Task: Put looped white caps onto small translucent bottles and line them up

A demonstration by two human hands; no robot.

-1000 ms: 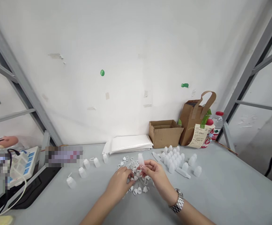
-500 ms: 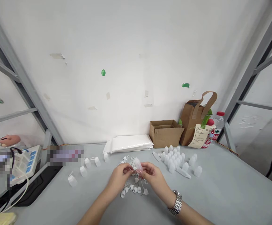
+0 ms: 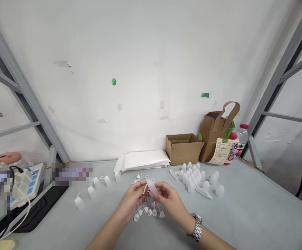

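Head view shows a small, translucent bottle (image 3: 153, 188) pinched at a tilt in the right hand (image 3: 171, 199), the left hand (image 3: 132, 201) curled close opposite, beside a slim white strap (image 3: 145, 189), its exact hold unclear, forearms (image 3: 109, 226) angling inward near loose white caps (image 3: 149, 211) on the grey worktop (image 3: 247, 211).

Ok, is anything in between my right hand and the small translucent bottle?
Nothing visible: your right hand holds the translucent bottle directly in its fingertips. Your left hand is at the bottle's opposite side, beside a white strap. The loose white caps lie below, out of the way.
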